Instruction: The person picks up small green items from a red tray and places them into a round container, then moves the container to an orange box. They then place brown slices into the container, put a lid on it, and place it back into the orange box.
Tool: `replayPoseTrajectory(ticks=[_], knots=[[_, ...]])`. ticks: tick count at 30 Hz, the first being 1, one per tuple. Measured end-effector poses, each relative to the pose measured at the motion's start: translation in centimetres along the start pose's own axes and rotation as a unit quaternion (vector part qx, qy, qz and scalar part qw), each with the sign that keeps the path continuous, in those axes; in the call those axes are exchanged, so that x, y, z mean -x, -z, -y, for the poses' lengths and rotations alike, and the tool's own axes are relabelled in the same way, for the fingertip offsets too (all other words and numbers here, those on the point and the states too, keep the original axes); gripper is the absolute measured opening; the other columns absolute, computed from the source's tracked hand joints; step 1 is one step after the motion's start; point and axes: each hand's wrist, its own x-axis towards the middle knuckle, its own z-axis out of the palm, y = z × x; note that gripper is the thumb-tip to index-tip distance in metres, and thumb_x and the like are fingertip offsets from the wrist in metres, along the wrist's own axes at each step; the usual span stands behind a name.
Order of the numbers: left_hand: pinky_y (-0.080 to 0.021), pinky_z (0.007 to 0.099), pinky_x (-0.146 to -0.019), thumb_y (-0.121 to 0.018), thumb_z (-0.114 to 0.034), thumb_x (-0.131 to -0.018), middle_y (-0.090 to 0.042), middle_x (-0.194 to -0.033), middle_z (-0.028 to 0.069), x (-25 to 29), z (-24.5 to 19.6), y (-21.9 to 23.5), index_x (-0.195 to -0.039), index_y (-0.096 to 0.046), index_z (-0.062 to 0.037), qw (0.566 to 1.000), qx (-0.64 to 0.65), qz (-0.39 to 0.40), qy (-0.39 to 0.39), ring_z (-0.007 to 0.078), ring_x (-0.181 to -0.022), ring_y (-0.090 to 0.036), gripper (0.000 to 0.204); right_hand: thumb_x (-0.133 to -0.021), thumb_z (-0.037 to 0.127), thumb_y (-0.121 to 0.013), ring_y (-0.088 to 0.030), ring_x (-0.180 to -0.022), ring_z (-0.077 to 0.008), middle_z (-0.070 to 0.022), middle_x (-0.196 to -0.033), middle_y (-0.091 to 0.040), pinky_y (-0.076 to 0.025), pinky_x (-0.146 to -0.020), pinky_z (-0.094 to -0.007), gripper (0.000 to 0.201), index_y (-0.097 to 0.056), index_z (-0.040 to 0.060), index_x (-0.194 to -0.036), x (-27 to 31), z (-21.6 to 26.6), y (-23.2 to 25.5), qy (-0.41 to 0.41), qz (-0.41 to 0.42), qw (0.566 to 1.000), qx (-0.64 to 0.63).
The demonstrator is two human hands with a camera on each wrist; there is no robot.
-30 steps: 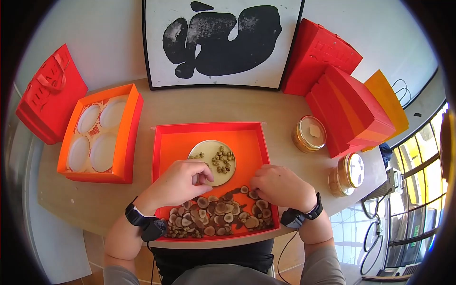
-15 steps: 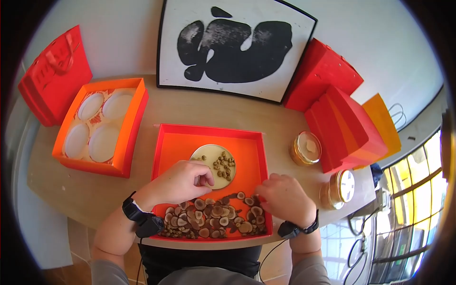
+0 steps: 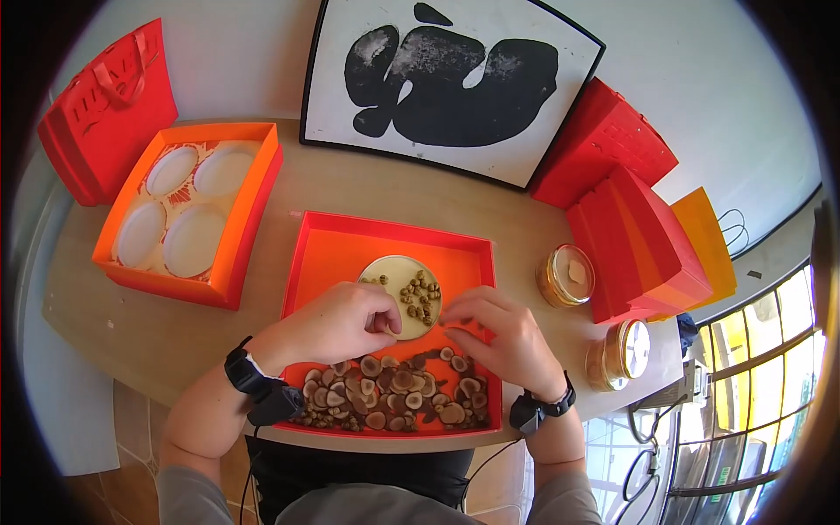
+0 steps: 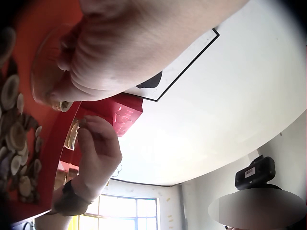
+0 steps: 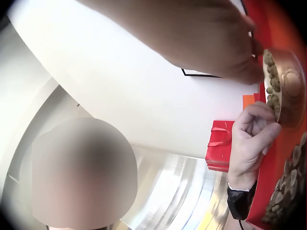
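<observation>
Many thin, pale-centred slices (image 3: 402,382) are heaped along the tray's (image 3: 328,249) near side. Beyond, a round container (image 3: 398,268) is topped with knobbly greenish balls (image 3: 422,293); its clear curved wall is revealed from the right wrist. The left hand (image 3: 354,324) is curled beside it, apart from the right hand (image 3: 509,339); whether anything is pinched cannot be told.

Pale walls behind a light wooden tabletop (image 3: 166,350), tiled brown floor (image 3: 131,437), bright barred windows (image 3: 752,350) at right.

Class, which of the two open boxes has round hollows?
The orange-rimmed box at the left, with four hollows; the red-rimmed box holds loose brown slices.
</observation>
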Motion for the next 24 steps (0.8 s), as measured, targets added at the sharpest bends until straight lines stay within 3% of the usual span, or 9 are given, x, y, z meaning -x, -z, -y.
replayPoseTrajectory(ticks=[4, 6, 7, 9, 13, 15, 19, 22, 24], knots=[[-0.054, 0.0313, -0.067, -0.078, -0.007, -0.085, -0.067, -0.086, 0.0066, -0.1, 0.6, -0.2, -0.092, -0.070, -0.0015, 1.000, -0.007, -0.012, -0.025, 0.0177, -0.074, -0.068, 0.012, -0.080, 0.018, -0.079, -0.069, -0.085, -0.0257, -0.0048, -0.094, -0.070, -0.055, -0.073, -0.0396, 0.021, -0.072, 0.0085, -0.097, 0.6, -0.1, 1.2, 0.019, 0.028, 0.997, 0.070], [-0.054, 0.0312, -0.067, -0.078, -0.007, -0.085, -0.067, -0.085, 0.0064, -0.1, 0.5, -0.2, -0.092, -0.070, -0.0017, 1.000, -0.004, -0.010, -0.014, 0.0174, -0.073, -0.068, 0.012, -0.079, 0.019, -0.080, -0.069, -0.087, -0.0261, -0.0045, -0.095, -0.070, -0.055, -0.076, -0.0407, 0.023, -0.072, 0.0097, -0.099, 1.5, 0.3, 2.7, 0.012, 0.233, 0.957, 0.176], [-0.054, 0.0311, -0.066, -0.078, -0.007, -0.085, -0.066, -0.085, 0.0063, -0.1, 0.4, -0.2, -0.092, -0.070, -0.0019, 1.000, -0.003, -0.006, -0.006, 0.0172, -0.073, -0.068, 0.012, -0.079, 0.019, -0.080, -0.069, -0.087, -0.0261, -0.0045, -0.095, -0.070, -0.055, -0.076, -0.0407, 0.023, -0.072, 0.0097, -0.099, 1.9, 0.4, 2.4, 0.011, 0.233, 0.957, 0.174], [-0.053, 0.0308, -0.066, -0.079, -0.007, -0.084, -0.066, -0.085, 0.0059, -0.1, 0.5, -0.1, -0.092, -0.070, -0.0020, 1.000, -0.001, -0.009, -0.010, 0.0167, -0.072, -0.067, 0.012, -0.079, 0.020, -0.079, -0.068, -0.090, -0.0274, -0.0051, -0.092, -0.069, -0.054, -0.079, -0.0415, 0.026, -0.071, 0.0113, -0.102, 2.7, 0.6, 1.8, 0.030, 0.335, 0.897, 0.286], [-0.051, 0.0299, -0.063, -0.079, -0.006, -0.084, -0.066, -0.083, 0.0049, -0.1, 0.3, -0.2, -0.091, -0.069, -0.0022, 1.000, -0.007, -0.011, -0.014, 0.0151, -0.068, -0.064, 0.013, -0.080, 0.020, -0.078, -0.066, -0.092, -0.0293, -0.0052, -0.091, -0.068, -0.053, -0.082, -0.0426, 0.026, -0.071, 0.0119, -0.104, 2.2, -0.6, 1.2, -0.010, 0.367, 0.887, 0.279], [-0.050, 0.0297, -0.062, -0.080, -0.006, -0.084, -0.066, -0.083, 0.0047, -0.2, 0.3, -0.3, -0.091, -0.069, -0.0022, 1.000, -0.005, -0.012, -0.017, 0.0147, -0.068, -0.063, 0.013, -0.082, 0.018, -0.076, -0.066, -0.091, -0.0302, -0.0054, -0.091, -0.067, -0.053, -0.081, -0.0419, 0.022, -0.070, 0.0116, -0.102, 2.0, -1.4, 1.0, -0.010, 0.280, 0.938, 0.205], [-0.050, 0.0295, -0.061, -0.080, -0.006, -0.084, -0.067, -0.084, 0.0044, -0.1, 0.3, -0.2, -0.091, -0.069, -0.0022, 1.000, -0.004, -0.014, -0.020, 0.0139, -0.067, -0.062, 0.014, -0.083, 0.017, -0.075, -0.066, -0.090, -0.0299, -0.0063, -0.093, -0.066, -0.054, -0.080, -0.0412, 0.019, -0.070, 0.0112, -0.100, 1.9, -0.9, 1.1, -0.003, 0.170, 0.959, 0.224], [-0.050, 0.0293, -0.061, -0.080, -0.007, -0.084, -0.067, -0.084, 0.0044, -0.1, 0.4, -0.2, -0.091, -0.069, -0.0025, 1.000, -0.004, -0.014, -0.014, 0.0137, -0.066, -0.062, 0.013, -0.082, 0.017, -0.075, -0.066, -0.089, -0.0287, -0.0058, -0.090, -0.066, -0.054, -0.078, -0.0406, 0.017, -0.070, 0.0113, -0.097, 2.3, -0.1, 2.3, -0.003, 0.219, 0.957, 0.192], [-0.050, 0.0292, -0.061, -0.080, -0.007, -0.084, -0.067, -0.084, 0.0043, -0.1, 0.3, -0.2, -0.091, -0.070, -0.0028, 1.000, -0.004, -0.015, -0.013, 0.0137, -0.066, -0.062, 0.013, -0.080, 0.019, -0.075, -0.067, -0.090, -0.0271, -0.0048, -0.086, -0.066, -0.055, -0.077, -0.0402, 0.016, -0.070, 0.0112, -0.093, 2.9, 0.2, 2.3, 0.047, 0.347, 0.916, 0.195]])
